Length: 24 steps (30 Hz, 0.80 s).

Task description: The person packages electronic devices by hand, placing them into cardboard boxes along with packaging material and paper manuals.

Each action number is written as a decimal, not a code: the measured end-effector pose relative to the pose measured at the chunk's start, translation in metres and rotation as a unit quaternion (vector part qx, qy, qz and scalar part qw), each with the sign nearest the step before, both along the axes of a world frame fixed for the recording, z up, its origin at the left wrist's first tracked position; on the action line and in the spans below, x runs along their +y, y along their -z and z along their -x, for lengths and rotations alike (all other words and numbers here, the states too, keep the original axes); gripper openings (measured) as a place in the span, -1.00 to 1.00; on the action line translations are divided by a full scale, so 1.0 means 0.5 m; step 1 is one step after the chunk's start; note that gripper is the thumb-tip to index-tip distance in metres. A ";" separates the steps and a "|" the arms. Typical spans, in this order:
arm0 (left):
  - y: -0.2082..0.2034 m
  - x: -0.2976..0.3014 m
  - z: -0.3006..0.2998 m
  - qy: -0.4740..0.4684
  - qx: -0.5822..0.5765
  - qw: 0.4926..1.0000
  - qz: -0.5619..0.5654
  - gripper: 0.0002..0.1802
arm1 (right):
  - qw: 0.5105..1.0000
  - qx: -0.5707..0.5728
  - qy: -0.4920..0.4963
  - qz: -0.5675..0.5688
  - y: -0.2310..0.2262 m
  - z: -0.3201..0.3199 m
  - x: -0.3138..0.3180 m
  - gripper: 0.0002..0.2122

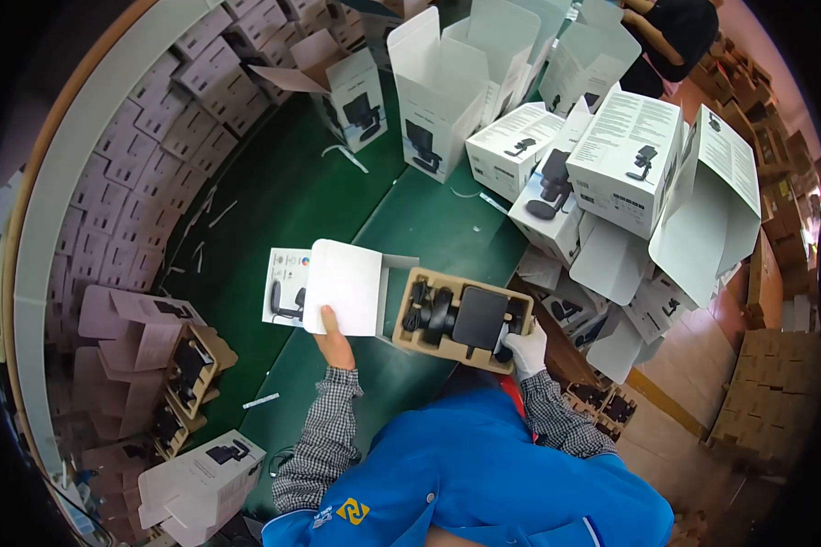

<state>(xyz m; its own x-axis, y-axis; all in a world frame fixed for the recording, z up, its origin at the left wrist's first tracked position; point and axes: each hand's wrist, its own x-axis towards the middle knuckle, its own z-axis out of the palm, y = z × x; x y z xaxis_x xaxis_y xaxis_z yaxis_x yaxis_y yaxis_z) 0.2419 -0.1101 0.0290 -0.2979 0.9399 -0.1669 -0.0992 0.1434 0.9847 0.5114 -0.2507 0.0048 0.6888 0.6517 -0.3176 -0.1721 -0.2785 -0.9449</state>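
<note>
Down on the green surface: brown pulp tray pinched at its right end by gloved right hand, long axis pointing left toward open white box, pressed flat under left hand.

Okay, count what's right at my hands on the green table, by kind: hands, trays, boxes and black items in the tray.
Bare hands: 1, the left hand on the open white box
Gloved hands: 1, the right hand at the tray's end
Brown trays: 1, the cardboard tray
Open white boxes: 1
Black items in the tray: 2, a black gadget and a black block
Total: 6
</note>
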 end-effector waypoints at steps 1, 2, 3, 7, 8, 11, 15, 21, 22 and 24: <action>0.011 -0.004 0.004 0.035 0.028 0.999 0.005 -0.31 | 1.000 0.010 -0.013 0.010 -0.005 0.001 0.004 -0.59; 0.021 -0.007 0.009 0.071 0.057 0.996 0.011 -0.30 | 0.999 0.020 -0.025 0.021 -0.009 0.003 0.007 -0.61; 0.030 -0.010 0.013 0.106 0.085 0.991 0.016 -0.30 | 0.998 0.030 -0.038 0.031 -0.011 0.005 0.010 -0.63; 0.044 -0.023 0.024 0.145 0.109 0.983 0.029 -0.30 | 0.998 0.035 -0.039 0.039 -0.013 0.016 0.018 -0.61; 0.047 -0.025 0.026 0.159 0.117 0.980 0.034 -0.30 | 0.998 0.037 -0.039 0.041 -0.013 0.020 0.022 -0.61; 0.051 -0.027 0.030 0.202 0.140 0.968 0.043 -0.31 | 0.997 0.049 -0.041 0.039 -0.010 0.040 0.040 -0.61; 0.051 -0.036 0.036 0.222 0.157 0.961 0.039 -0.31 | 0.996 0.061 -0.052 0.040 0.002 0.056 0.060 -0.63; 0.044 -0.046 0.037 0.212 0.156 0.964 0.021 -0.31 | 0.995 0.076 -0.062 0.034 0.046 0.069 0.076 -0.68; 0.043 -0.045 0.037 0.216 0.153 0.964 0.026 -0.31 | 0.995 0.085 -0.055 0.026 0.054 0.074 0.077 -0.68; 0.045 -0.044 0.041 0.221 0.150 0.963 0.032 -0.31 | 0.994 0.094 -0.047 0.018 0.055 0.091 0.085 -0.69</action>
